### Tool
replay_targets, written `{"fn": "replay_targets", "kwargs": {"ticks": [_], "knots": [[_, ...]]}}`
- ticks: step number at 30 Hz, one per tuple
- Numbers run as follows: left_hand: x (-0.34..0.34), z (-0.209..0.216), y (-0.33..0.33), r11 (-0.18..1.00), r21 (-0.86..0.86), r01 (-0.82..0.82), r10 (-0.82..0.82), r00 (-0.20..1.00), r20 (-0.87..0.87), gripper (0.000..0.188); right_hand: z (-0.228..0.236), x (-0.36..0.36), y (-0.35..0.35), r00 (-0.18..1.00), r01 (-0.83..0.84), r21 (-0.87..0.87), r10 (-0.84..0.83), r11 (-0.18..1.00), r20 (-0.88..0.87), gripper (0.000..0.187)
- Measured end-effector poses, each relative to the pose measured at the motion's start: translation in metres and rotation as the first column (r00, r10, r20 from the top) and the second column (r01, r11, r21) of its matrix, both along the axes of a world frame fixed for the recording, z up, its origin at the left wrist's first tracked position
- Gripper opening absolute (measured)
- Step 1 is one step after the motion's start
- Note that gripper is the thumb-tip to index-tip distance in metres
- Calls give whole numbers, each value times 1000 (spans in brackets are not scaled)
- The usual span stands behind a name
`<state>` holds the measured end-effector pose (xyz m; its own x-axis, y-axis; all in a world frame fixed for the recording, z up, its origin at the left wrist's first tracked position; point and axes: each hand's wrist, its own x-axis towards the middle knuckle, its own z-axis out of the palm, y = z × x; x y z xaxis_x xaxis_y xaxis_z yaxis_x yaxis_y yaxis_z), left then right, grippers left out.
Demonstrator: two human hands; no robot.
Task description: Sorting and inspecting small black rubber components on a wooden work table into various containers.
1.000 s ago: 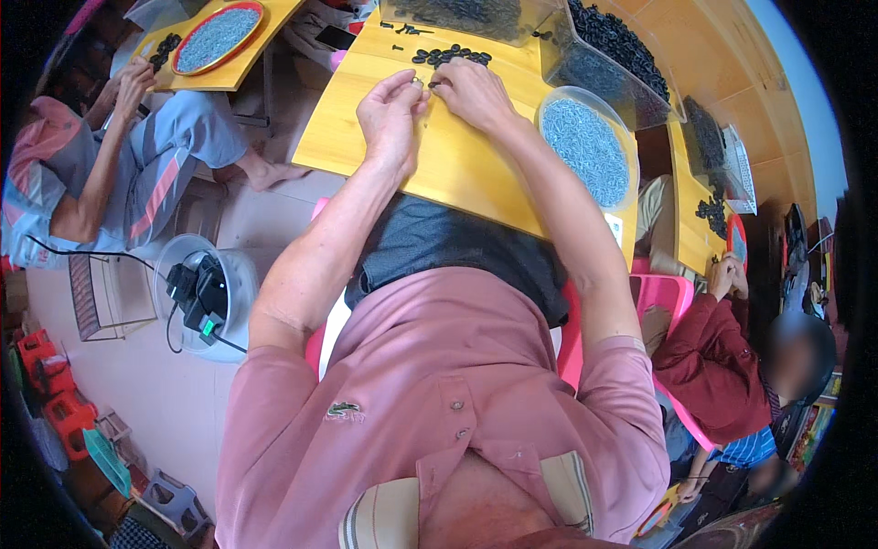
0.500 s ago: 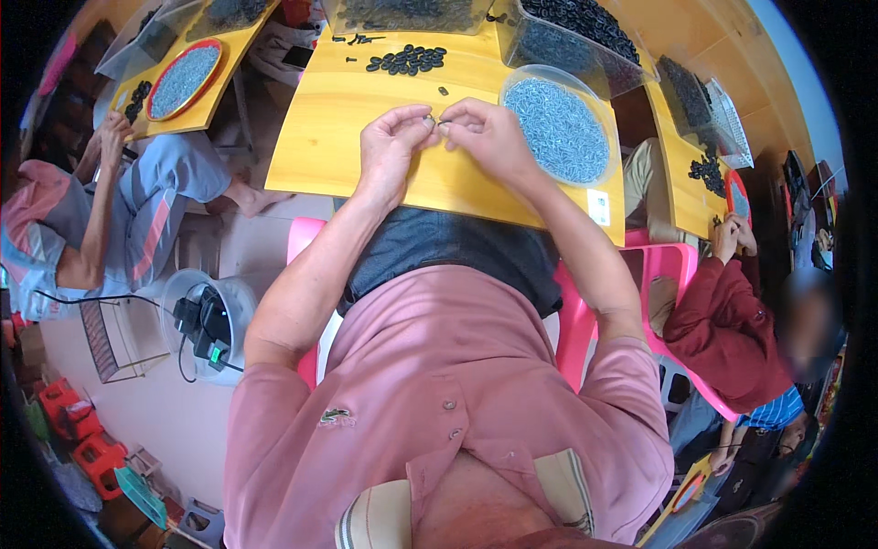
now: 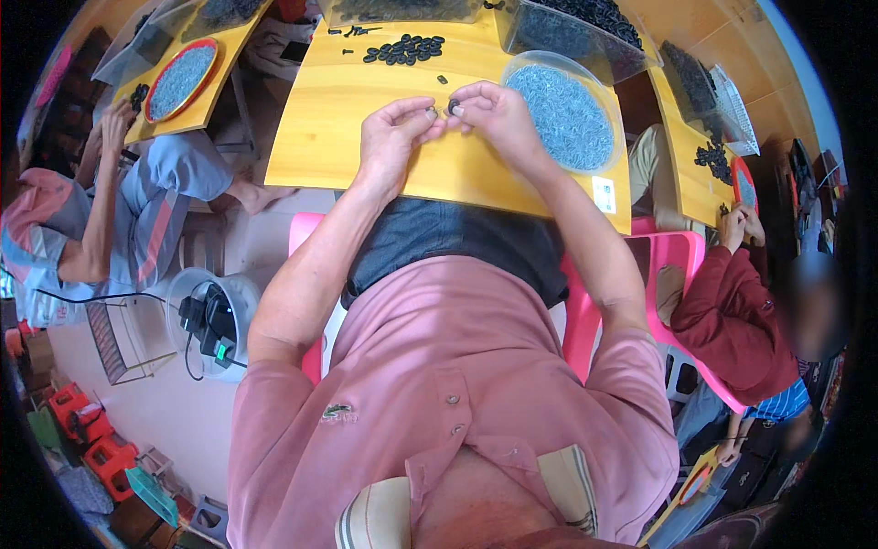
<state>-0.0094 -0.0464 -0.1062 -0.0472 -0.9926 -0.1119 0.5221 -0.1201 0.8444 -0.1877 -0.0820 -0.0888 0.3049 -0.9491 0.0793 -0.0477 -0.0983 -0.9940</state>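
Note:
My right hand (image 3: 497,117) pinches a small black oval piece (image 3: 454,106) between thumb and fingertips. Beside it, close to the tips of that hand, my left hand (image 3: 400,135) is closed in a pinch; something tiny sits at its fingertips, too small to name. Both hands are over the yellow table (image 3: 315,137). Just beyond them lies one loose black piece (image 3: 442,80), and farther off a cluster of black oval pieces (image 3: 403,50). To the right of my right hand stands a round clear tub (image 3: 613,151) full of small silvery screw-like parts (image 3: 560,114).
Clear bins of black parts (image 3: 585,27) line the far edge. A few thin black parts (image 3: 358,31) lie at the far left. Co-workers sit at yellow tables on both sides. A bucket with black adapters (image 3: 208,320) stands on the floor at left.
My right hand has turned and lifted slightly, so the black oval piece in it now shows. My left hand stays in its pinch close by. The view has shifted a little.

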Motion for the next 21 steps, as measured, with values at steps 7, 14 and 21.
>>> {"fn": "replay_targets", "kwargs": {"ticks": [7, 14, 21], "knots": [[0, -3, -1, 1000, -15, 17, -16, 997, 73, 25, 2, -1, 1, 999, -29, 12, 30, 999, -13, 18], [0, -3, 0, 1000, -20, 11, -9, 997, 81, 24, 2, -2, 1, 999, -30, 27, 31, 999, -33, 18], [-1, -4, 0, 999, -37, -9, 12, 996, 90, 25, 7, -2, 2, 996, -45, 80, 51, 996, -73, 19]]}}
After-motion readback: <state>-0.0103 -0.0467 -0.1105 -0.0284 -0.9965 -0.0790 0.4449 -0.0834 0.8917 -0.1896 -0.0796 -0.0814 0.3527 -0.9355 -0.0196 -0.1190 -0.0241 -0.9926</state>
